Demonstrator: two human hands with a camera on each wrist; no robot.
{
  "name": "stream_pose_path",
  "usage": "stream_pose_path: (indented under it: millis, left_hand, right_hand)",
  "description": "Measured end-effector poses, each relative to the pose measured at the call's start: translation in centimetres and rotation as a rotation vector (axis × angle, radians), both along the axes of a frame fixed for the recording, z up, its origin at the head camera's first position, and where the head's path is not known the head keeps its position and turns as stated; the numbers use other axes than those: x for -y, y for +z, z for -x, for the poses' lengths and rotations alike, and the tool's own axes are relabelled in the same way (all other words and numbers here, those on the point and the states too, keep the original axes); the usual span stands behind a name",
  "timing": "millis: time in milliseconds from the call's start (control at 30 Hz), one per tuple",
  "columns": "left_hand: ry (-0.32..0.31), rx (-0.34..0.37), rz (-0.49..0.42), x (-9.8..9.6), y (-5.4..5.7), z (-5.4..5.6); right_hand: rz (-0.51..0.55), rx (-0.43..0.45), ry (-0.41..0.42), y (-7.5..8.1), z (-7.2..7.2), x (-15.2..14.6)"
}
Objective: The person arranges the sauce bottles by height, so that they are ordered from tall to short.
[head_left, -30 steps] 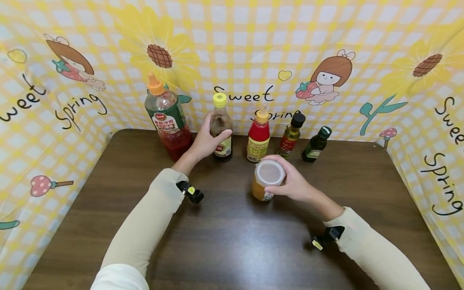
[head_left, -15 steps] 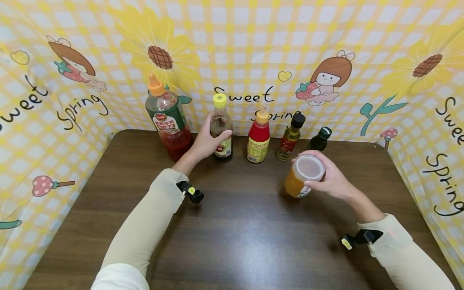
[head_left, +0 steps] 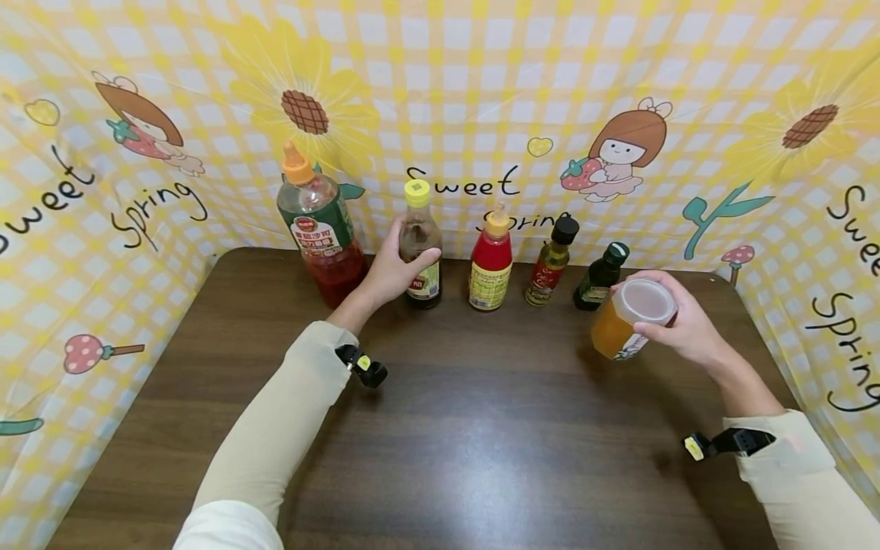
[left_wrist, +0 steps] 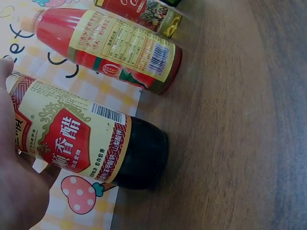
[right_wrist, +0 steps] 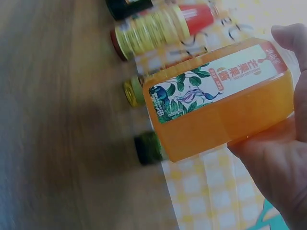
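My left hand [head_left: 390, 273] grips a dark vinegar bottle [head_left: 425, 286] with a yellow cap, standing upright at the back of the table. Its cream and red label [left_wrist: 69, 132] shows in the left wrist view. At the right, my right hand [head_left: 690, 327] holds a faceted jar [head_left: 614, 328] of orange contents under a translucent white lid, tilted above the tabletop. The jar's leafy white label [right_wrist: 211, 81] faces the right wrist camera. Just left of this jar stands a small dark green bottle [head_left: 600, 279], partly behind it in the right wrist view.
A red squeeze bottle [head_left: 490, 263] and a small oil bottle [head_left: 546, 267] with a black cap stand between the hands. A large ketchup bottle [head_left: 319, 229] with an orange nozzle is left of the vinegar. Checked cloth [head_left: 467, 84] hangs behind the brown table [head_left: 440, 443].
My right hand has carried the orange jar rightward, from in front of the red squeeze bottle to beside the green bottle. My left hand stays on the vinegar bottle.
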State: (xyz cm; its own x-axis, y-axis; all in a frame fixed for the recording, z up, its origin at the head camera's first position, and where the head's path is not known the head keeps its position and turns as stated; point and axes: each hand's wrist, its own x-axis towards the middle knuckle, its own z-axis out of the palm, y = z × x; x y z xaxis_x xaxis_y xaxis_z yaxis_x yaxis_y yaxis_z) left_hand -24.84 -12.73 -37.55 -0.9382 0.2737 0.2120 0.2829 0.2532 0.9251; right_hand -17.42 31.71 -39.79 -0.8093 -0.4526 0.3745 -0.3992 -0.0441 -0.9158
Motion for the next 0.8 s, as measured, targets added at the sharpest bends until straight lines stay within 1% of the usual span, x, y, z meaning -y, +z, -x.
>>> stream_pose_path:
  millis: [100,233,333,400,433,600,633,667,733,800]
  left_hand:
    - [0.003,0.004,0.005,0.0,-0.1,0.1]
    - [0.011,0.004,0.002,0.2,-1.6,1.3]
    - [0.018,-0.004,0.004,0.4,-2.9,2.2]
    - [0.022,-0.011,0.012,0.5,-3.2,2.4]
    - [0.022,-0.010,0.014,0.4,-3.1,2.4]
    - [0.015,0.020,0.014,0.0,-0.9,0.9]
    - [0.016,0.026,0.014,0.0,-0.7,0.7]
    - [0.018,0.027,0.013,0.0,-0.7,0.7]
    - [0.024,0.024,0.013,0.1,-1.3,1.2]
    - [0.028,0.021,0.008,0.2,-2.2,1.8]
  right_hand:
    - [0.008,0.012,-0.033,0.1,0.3,-1.1]
    - [-0.001,0.036,-0.075,0.1,1.0,-2.5]
    - [-0.050,0.048,-0.156,0.1,1.5,-3.5]
    - [-0.092,0.058,-0.224,0.1,1.9,-3.9]
    - [-0.113,0.064,-0.257,0.0,2.0,-4.2]
    - [-0.266,0.089,-0.379,-0.1,3.0,-5.5]
    - [-0.300,0.092,-0.398,-0.2,3.2,-5.7]
    - [-0.333,0.095,-0.412,-0.2,3.4,-5.9]
    - [-0.359,0.106,-0.418,-0.4,3.8,-6.2]
    - [-0.341,0.123,-0.401,-0.6,4.1,-6.4]
